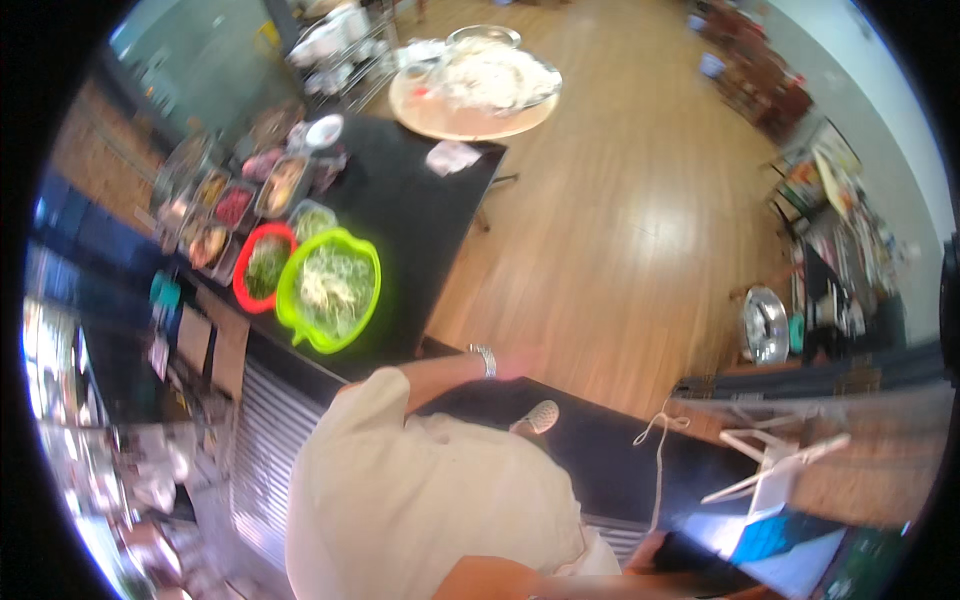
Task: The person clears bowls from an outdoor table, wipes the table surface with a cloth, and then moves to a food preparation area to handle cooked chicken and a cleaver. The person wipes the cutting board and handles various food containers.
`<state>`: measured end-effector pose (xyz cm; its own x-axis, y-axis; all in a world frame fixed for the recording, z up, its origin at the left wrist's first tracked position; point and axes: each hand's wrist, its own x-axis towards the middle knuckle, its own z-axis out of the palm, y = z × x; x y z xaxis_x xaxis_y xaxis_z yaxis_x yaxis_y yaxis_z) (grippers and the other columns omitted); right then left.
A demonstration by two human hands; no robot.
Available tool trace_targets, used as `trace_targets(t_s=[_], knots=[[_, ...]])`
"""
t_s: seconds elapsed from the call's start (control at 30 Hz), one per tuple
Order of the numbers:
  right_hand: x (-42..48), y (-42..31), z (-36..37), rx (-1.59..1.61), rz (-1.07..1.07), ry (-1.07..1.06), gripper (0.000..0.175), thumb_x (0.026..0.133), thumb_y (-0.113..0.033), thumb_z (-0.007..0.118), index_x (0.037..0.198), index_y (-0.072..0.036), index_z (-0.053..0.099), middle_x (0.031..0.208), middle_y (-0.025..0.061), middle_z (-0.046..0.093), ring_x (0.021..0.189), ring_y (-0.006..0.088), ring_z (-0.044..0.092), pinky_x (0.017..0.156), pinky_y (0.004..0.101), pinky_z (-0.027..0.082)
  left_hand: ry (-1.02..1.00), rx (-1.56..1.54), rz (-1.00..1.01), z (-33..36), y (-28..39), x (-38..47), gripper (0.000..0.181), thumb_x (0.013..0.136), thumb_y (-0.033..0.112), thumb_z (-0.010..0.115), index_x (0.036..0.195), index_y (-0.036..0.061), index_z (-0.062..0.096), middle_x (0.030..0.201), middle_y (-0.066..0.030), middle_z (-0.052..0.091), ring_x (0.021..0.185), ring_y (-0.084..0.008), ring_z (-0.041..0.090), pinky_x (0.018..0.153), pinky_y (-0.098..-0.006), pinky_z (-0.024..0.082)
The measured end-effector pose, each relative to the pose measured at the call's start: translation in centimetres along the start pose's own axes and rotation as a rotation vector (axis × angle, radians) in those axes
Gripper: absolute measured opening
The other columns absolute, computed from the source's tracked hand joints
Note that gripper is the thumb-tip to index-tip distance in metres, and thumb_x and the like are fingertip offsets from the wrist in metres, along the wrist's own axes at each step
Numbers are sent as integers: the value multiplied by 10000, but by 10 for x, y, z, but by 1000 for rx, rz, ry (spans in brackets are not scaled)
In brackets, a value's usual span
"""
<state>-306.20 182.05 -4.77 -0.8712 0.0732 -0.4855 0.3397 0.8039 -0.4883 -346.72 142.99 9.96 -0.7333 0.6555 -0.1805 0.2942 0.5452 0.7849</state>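
Note:
My left hand is blurred and stretches forward past a metal-banded wristwatch. It appears over the dark mat near the wooden floor, and I cannot make out its fingers. At the bottom edge my right hand is smeared by motion beside a black object; whether it grips that object is unclear. To the left of my left arm, a green plastic basket with pale shredded food stands on the black table. Against it sits a red basket with leafy greens.
Several metal food trays line the table's left side. A round tabletop beyond bears a large pale heap. On the right are a steel basin, a white folding stand and a loose cord. A perforated shoe shows below.

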Motion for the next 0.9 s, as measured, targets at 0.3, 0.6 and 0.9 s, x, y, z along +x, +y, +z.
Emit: trace_targets(t_s=[0.3, 0.6, 0.9], knots=[[369, 26, -268, 1240, 792, 230, 253, 931, -204, 515, 733, -47, 515, 622, 95, 498, 452, 216, 514, 393, 343, 461, 122, 240, -462, -104, -11, 44, 477, 914, 222, 567, 1366, 67, 563, 1357, -198, 582, 1245, -366, 549, 1035, -458, 450], [576, -128, -410, 974, 589, 244, 174, 883, -197, 580, 751, -85, 557, 644, 63, 559, 487, 179, 532, 432, 322, 460, 1154, -12, -906, -221, -109, 105, 383, 902, 162, 575, 1254, 25, 641, 1235, -214, 641, 1190, -362, 589, 1038, -433, 466], [667, -214, -461, 86, 122, -305, 172, 911, -158, 541, 751, -95, 535, 658, 59, 547, 520, 176, 533, 454, 323, 454, 1448, 56, -1171, -353, -195, 187, 326, 907, 267, 655, 1154, 56, 678, 1198, -194, 648, 1114, -375, 611, 951, -463, 514]])
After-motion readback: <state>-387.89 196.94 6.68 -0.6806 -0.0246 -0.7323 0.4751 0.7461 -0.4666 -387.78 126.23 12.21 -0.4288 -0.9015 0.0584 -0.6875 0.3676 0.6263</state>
